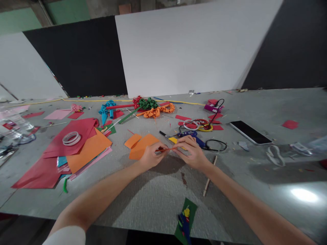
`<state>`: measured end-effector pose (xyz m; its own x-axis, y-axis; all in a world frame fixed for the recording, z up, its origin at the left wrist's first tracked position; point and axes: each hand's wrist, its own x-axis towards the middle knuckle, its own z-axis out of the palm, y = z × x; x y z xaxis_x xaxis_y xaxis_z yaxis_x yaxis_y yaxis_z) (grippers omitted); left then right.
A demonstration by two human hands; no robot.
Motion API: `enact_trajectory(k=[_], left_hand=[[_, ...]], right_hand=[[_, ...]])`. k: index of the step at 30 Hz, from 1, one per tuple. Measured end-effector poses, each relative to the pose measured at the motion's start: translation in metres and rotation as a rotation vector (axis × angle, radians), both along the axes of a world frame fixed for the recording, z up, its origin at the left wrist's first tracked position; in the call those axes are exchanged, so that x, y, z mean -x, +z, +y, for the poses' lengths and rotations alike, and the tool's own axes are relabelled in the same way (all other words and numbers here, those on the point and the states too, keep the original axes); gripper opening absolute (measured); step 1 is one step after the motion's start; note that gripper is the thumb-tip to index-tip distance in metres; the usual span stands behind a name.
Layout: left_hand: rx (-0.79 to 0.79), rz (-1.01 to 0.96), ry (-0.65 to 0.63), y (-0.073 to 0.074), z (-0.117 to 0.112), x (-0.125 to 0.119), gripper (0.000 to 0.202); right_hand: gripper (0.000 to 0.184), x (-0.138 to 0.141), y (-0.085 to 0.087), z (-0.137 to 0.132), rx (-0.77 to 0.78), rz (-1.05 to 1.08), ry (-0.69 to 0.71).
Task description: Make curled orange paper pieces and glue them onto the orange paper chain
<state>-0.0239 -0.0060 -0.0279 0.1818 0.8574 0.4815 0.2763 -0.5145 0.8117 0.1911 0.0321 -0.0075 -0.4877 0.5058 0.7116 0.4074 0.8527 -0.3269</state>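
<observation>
My left hand (152, 156) and my right hand (191, 151) meet over the middle of the table, fingers pinched on a thin orange paper strip (166, 149) stretched between them. The strip is seen nearly edge-on, so its full shape is hidden. Just left of my left hand lie pieces of orange paper (141, 146), partly covered by the fingers. Beyond my right hand is a yellow-and-black cutter knife (167, 135), and a blue glue gun (199, 142) lies partly behind that hand. A thin wooden stick (209, 177) rests below the right wrist.
Red and orange paper sheets (89, 151) are stacked at left, with a tape roll (71, 138) on top. Curled paper flowers (150, 107) lie at the back. A phone (250, 132) is at right; a green piece (186, 219) sits at the front edge.
</observation>
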Motion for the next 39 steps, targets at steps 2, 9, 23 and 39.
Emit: enact_trajectory(k=[2,9,23,39], left_hand=[[0.002,-0.002,-0.003,-0.0001,0.0003,0.0001,0.023],[0.016,0.017,0.006,-0.0022,0.0025,0.0016,0.026],[0.156,-0.100,0.076,-0.0048,0.0071,0.0027,0.029],[0.138,-0.079,0.099,-0.0072,0.0083,0.0027,0.023]], right_hand=[[0.012,-0.0008,-0.0003,0.0008,-0.006,0.010,0.008],[0.014,0.0009,-0.0002,0.0013,0.005,0.019,0.031],[0.017,-0.0035,-0.0009,0.0088,-0.015,0.069,-0.024],[0.015,-0.0046,-0.0032,0.0085,-0.046,0.072,-0.033]])
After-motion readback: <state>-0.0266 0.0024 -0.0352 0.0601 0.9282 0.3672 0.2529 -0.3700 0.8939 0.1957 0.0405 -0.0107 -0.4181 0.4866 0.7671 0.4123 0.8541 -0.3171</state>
